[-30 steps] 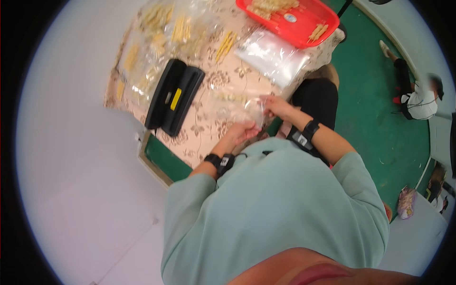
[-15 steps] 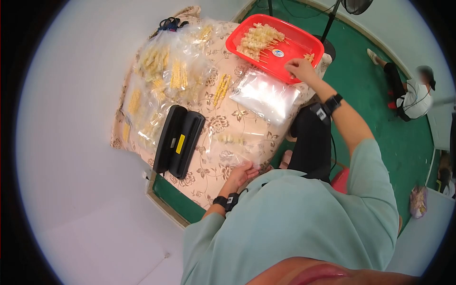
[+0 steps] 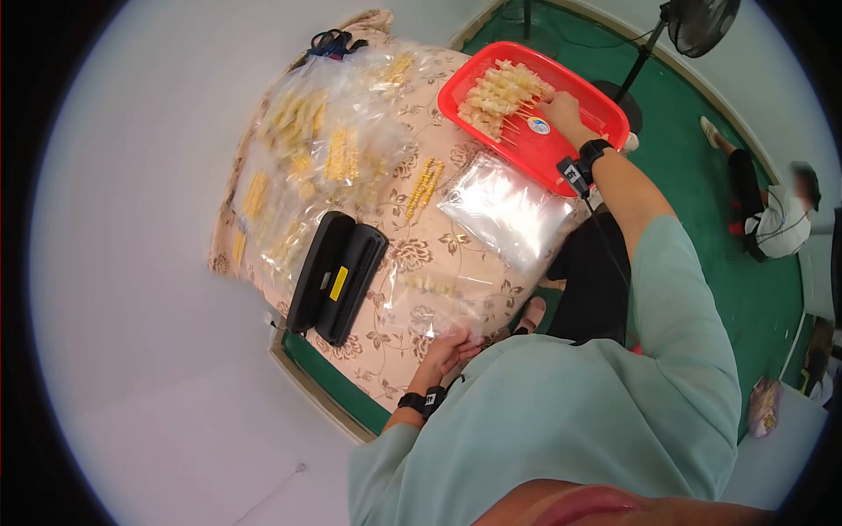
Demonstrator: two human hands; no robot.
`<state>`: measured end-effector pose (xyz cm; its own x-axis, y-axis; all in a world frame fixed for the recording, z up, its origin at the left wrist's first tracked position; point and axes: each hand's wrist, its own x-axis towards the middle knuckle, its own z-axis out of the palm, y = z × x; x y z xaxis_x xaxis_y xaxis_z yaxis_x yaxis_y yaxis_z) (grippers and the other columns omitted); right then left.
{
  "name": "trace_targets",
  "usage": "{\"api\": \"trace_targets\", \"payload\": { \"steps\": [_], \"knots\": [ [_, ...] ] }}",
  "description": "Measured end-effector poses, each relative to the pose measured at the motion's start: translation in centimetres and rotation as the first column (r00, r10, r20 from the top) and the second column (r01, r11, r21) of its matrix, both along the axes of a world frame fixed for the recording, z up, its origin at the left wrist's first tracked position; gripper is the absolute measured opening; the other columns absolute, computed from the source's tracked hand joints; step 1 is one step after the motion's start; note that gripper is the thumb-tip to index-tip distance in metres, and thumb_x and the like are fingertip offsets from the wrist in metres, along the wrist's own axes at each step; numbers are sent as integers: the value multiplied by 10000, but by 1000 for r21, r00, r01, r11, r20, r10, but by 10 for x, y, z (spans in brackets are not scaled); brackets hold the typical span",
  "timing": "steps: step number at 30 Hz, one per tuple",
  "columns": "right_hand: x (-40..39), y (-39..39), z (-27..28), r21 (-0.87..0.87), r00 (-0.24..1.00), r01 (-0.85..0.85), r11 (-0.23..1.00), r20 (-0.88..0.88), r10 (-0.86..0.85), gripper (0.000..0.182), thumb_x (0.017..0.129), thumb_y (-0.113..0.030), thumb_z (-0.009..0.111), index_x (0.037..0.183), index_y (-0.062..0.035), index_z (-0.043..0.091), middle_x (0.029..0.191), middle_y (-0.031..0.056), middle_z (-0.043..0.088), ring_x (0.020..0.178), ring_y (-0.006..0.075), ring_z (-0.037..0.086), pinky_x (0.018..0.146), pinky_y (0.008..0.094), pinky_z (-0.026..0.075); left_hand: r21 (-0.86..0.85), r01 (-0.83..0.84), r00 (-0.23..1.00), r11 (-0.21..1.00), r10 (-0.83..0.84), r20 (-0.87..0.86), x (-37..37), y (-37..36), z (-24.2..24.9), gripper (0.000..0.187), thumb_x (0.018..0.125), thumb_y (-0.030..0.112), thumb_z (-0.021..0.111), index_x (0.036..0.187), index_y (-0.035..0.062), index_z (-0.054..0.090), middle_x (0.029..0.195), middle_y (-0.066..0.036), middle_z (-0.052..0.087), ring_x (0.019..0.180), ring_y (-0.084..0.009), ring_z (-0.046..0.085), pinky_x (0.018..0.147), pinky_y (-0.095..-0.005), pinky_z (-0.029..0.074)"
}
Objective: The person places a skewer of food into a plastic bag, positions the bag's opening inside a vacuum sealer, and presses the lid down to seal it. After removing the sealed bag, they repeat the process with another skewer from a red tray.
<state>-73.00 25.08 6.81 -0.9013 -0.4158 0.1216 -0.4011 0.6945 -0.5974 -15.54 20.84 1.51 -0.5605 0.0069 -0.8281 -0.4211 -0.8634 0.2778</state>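
Note:
My left hand [image 3: 452, 350] is closed on the edge of a clear plastic bag [image 3: 447, 307], which lies on the flowered tablecloth with one pale skewer [image 3: 430, 285] inside. Inside the red tray [image 3: 561, 181], my right hand [image 3: 558, 110] reaches to the stick ends of a pile of pale skewers [image 3: 500, 92]. Its fingers look pinched together, but what they hold, if anything, is too small to make out. A stack of flat clear bags [image 3: 504, 210] lies below the tray, beside two yellow skewers [image 3: 424, 188].
An open black sealer [image 3: 338, 279] stands on the flowered cloth [image 3: 410, 254]. Bagged yellow skewers [image 3: 298, 118] cover the far left side, near a dark blue item [image 3: 333, 44]. A black fan [image 3: 702, 24] rises beyond the tray. Another person [image 3: 781, 219] sits at the right.
My right hand has moved left within the tray, from its near right side to the stick ends of the skewer pile. My left hand stays at the bag. The whole view has shifted slightly.

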Motion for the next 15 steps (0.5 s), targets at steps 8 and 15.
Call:
{"api": "trace_targets", "payload": {
  "steps": [8,15],
  "knots": [
    [-7,-5,-8,46,1000,-14,999,-2,14,195,729,-246,668,828,-97,747,825,158,689,816,295,671,776,385,530,40,-18,1000,999,19,-10,3,-2,-9,187,910,171,610,999,18,550,1061,-183,630,1002,-309,640,894,-445,531],
    [16,9,13,-163,933,133,978,352,-69,187,761,-256,711,838,-90,748,714,91,691,685,152,669,645,301,528,28,22,999,999,-23,44,-2,-2,0,239,929,188,576,1044,-21,556,1061,-207,648,975,-283,654,883,-395,544]
  ]
}}
